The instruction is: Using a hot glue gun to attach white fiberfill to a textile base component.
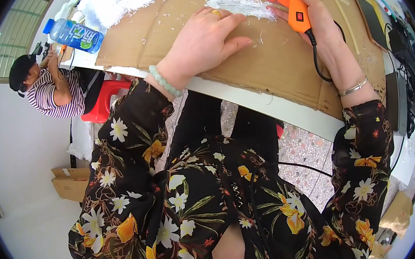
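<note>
One right hand (314, 19) grips an orange glue gun (298, 15) beside a white fringed strip (243, 4) on the table's (264, 103) cardboard sheet (246, 67), left hand (207, 40) loosely curled at the strip's edge, apparently a gluing step calling for steady alignment; containers: one blue-capped bottle (77, 35), one cardboard box (72, 185), contents unclear.

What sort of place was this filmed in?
Probably a small indoor craft workshop: the right hand holds what looks like an orange glue gun, frayed white material lies on a cardboard sheet, and a co-worker in a striped top sits on a red stool.
</note>
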A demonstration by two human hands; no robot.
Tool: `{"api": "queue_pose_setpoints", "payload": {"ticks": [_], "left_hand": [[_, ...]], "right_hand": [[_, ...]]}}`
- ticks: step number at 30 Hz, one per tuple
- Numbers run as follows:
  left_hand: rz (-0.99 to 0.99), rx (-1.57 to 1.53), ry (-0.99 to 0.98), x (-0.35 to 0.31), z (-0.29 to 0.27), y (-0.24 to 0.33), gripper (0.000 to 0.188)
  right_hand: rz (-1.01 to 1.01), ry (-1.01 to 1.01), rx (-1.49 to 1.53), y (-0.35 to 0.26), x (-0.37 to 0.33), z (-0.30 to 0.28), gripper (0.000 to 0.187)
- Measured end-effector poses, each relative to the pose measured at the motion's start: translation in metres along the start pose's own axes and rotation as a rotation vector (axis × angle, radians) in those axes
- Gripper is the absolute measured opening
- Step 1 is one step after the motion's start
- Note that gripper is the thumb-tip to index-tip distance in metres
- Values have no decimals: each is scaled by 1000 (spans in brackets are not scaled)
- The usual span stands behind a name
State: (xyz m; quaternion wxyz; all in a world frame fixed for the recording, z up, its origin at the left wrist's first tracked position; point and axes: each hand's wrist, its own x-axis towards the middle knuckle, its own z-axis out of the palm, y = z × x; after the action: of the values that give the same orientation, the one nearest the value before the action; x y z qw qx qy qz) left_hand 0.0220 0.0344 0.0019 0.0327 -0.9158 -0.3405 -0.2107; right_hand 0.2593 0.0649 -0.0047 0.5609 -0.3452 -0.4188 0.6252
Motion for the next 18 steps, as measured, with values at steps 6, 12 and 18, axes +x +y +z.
{"api": "queue_pose_setpoints", "payload": {"ticks": [6,12,18], "left_hand": [[-367,-625,312,-6,-23,-18,28],[-61,-32,106,-38,-21,-9,32],[28,154,56,-24,-7,-2,35]], "right_hand": [[148,133,2,-4,1,9,34],[143,146,7,-6,-1,12,33],[143,161,-19,-7,-4,12,34]]}}
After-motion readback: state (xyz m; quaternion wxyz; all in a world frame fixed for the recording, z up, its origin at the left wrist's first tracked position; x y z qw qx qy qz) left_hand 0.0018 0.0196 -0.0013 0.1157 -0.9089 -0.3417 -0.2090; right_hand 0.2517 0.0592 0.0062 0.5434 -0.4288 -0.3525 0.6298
